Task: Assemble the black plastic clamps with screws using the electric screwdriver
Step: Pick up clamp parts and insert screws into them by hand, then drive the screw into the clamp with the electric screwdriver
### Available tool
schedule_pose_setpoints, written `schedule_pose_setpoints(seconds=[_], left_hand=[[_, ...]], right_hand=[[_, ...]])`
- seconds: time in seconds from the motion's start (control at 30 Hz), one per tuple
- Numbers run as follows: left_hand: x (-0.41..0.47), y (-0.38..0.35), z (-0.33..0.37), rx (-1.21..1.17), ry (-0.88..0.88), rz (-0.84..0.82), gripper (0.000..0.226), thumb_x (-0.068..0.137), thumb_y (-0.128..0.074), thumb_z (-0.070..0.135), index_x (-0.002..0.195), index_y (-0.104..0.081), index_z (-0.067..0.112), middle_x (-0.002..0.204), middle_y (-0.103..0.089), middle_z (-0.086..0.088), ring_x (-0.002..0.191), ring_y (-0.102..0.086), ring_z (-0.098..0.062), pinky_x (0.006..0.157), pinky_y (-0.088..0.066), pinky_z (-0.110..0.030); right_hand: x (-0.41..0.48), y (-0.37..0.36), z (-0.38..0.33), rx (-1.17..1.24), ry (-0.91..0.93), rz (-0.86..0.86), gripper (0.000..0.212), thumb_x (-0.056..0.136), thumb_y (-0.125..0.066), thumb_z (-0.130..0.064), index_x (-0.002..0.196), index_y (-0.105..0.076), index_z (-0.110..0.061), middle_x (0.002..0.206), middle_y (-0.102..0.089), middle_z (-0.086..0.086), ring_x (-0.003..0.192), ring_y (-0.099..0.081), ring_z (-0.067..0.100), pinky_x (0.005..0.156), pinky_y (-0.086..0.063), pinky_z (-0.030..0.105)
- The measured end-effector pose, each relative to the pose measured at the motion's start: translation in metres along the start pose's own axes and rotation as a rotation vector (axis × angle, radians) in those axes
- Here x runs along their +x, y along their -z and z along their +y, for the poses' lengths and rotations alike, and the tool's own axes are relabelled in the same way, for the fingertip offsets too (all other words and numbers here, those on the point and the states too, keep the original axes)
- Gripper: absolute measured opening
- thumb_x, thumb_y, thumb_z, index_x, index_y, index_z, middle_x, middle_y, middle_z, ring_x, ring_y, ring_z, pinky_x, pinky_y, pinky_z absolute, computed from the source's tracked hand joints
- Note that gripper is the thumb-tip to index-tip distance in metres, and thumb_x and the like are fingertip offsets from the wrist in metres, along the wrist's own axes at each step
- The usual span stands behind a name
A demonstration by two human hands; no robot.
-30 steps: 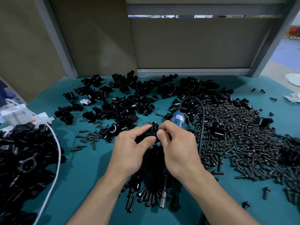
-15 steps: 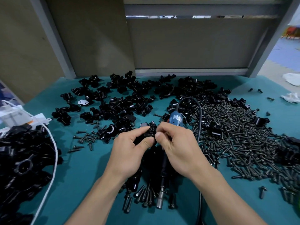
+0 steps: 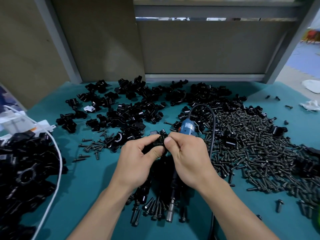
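The left hand (image 3: pixel 138 158) and right hand (image 3: pixel 187 156) meet above the middle of the mat (image 3: pixel 86 184), backs turned up to the camera and wrists angled in from the lower edge. Both forearms are bare. The left hand grips a clamp (image 3: pixel 160 142): its thumb lies along the near side and its curled fingers wrap the far side. The right hand pinches the same clamp from the other side, thumb tip and bent forefinger pressed to its upper end and the other fingers curled under the palm. Whether a screw sits between those fingertips cannot be told. The clamp is held off the mat, directly over the screwdriver (image 3: pixel 187 128).

The screwdriver lies on the mat under the hands. Its blue end shows just beyond the right knuckles, and its metal tip points toward the person. A black cable (image 3: pixel 213 129) arches up from the blue end and runs down along the right wrist.

Short rows of screws (image 3: pixel 154 208) lie on both sides of the tip. Right of the screwdriver is a broad screw pile (image 3: pixel 251 148) with a few clamps lying on it. Beyond and left of it, the loose clamp pile (image 3: pixel 138 108) reaches to the back panel. A few scattered screws (image 3: pixel 91 146) lie left of the screwdriver. Farther left a white cord (image 3: pixel 57 153) curves over a heap of larger black parts (image 3: pixel 26 170). Far to the right, at the mat's edge, lies a white rag (image 3: pixel 310 105).
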State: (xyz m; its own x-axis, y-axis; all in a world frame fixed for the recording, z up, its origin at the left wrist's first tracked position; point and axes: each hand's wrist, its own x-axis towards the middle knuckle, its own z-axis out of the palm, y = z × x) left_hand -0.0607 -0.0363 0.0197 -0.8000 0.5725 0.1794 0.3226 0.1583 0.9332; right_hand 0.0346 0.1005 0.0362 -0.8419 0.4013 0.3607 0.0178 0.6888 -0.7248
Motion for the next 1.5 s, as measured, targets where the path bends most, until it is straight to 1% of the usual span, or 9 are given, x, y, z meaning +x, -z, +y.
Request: schedule_pose_setpoints(seconds=[0.13,0.57,0.73,0.87,0.93,1.03,1.23,1.4,1.5], left_hand=[[-0.001,0.001,0.004,-0.002,-0.013,0.011,0.033,0.092,-0.078,0.020,0.118,-0.073,0.040,0.115,-0.077,0.017,0.111,-0.069,0.002,0.098,-0.055,-0.020],[0.000,-0.004,0.001,-0.008,-0.008,-0.008,0.035,0.094,-0.077,0.023,0.128,-0.075,0.028,0.120,-0.076,0.015,0.117,-0.068,-0.002,0.106,-0.054,-0.039],[0.004,-0.001,-0.006,-0.015,0.061,0.094,0.045,0.094,-0.075,0.035,0.137,-0.068,0.026,0.134,-0.070,0.011,0.118,-0.064,0.005,0.110,-0.050,-0.035],[0.008,0.001,-0.010,0.010,0.074,0.116,0.049,0.095,-0.074,0.035,0.142,-0.063,0.024,0.140,-0.065,0.010,0.100,-0.056,0.024,0.093,-0.040,-0.010],[0.008,0.002,-0.011,0.006,0.085,0.124,0.049,0.095,-0.074,0.034,0.142,-0.063,0.023,0.127,-0.070,0.012,0.103,-0.059,0.016,0.090,-0.039,-0.005],[0.006,0.007,-0.012,0.008,0.081,0.126,0.049,0.096,-0.073,0.036,0.143,-0.063,0.023,0.076,-0.064,0.016,0.057,-0.052,0.010,0.065,-0.043,0.001],[0.004,0.013,-0.009,-0.063,0.143,0.177,0.052,0.098,-0.070,0.037,0.145,-0.060,0.020,0.141,-0.065,0.000,0.126,-0.059,-0.010,0.111,-0.045,-0.032],[-0.018,0.022,-0.031,-0.056,0.200,0.156,0.054,0.096,-0.071,0.045,0.146,-0.058,0.031,0.089,-0.069,0.037,0.080,-0.068,-0.004,0.074,-0.056,-0.012],[-0.027,0.021,-0.039,-0.043,0.231,0.138,0.063,0.088,-0.068,0.061,0.145,-0.058,0.036,0.065,-0.048,0.024,0.072,-0.057,-0.015,0.062,-0.051,-0.017]], right_hand=[[-0.003,0.005,0.002,0.053,-0.002,-0.044,0.027,0.104,-0.056,-0.028,0.076,-0.053,-0.027,0.061,-0.054,-0.011,0.058,-0.046,0.009,0.056,-0.036,0.018],[-0.003,0.001,-0.002,0.049,-0.103,0.109,0.054,0.102,-0.044,-0.057,0.055,-0.046,-0.031,0.047,-0.042,-0.013,0.048,-0.040,0.008,0.049,-0.032,0.022],[-0.007,0.021,-0.012,-0.352,-0.475,0.123,0.035,0.097,-0.052,-0.064,0.090,-0.052,-0.029,0.072,-0.058,-0.010,0.066,-0.055,0.014,0.063,-0.042,0.036],[-0.007,0.011,-0.030,-0.400,-0.724,-0.081,0.062,0.090,-0.059,-0.070,0.117,-0.044,-0.016,0.095,-0.061,0.004,0.087,-0.063,0.032,0.074,-0.051,0.040],[0.000,0.008,-0.035,-0.405,-0.791,-0.083,0.069,0.089,-0.065,-0.066,0.126,-0.044,-0.011,0.103,-0.060,0.008,0.094,-0.063,0.034,0.076,-0.050,0.038],[0.012,0.010,-0.039,-0.397,-0.882,-0.127,0.066,0.084,-0.076,-0.057,0.122,-0.053,-0.009,0.102,-0.063,0.007,0.084,-0.064,0.029,0.068,-0.049,0.034],[0.014,0.032,-0.033,0.492,-1.023,0.141,0.028,0.076,-0.078,-0.027,0.087,-0.067,-0.004,0.062,-0.066,0.007,0.046,-0.059,0.021,0.046,-0.046,0.026],[0.009,0.043,-0.032,1.352,-0.909,0.204,0.039,0.088,-0.065,-0.015,0.123,-0.053,-0.001,0.077,-0.064,0.021,0.052,-0.059,0.027,0.045,-0.052,0.033],[0.006,0.046,-0.031,1.432,-0.840,0.119,0.053,0.076,-0.066,-0.002,0.127,-0.051,-0.008,0.090,-0.067,0.020,0.071,-0.067,0.028,0.070,-0.062,0.045]])
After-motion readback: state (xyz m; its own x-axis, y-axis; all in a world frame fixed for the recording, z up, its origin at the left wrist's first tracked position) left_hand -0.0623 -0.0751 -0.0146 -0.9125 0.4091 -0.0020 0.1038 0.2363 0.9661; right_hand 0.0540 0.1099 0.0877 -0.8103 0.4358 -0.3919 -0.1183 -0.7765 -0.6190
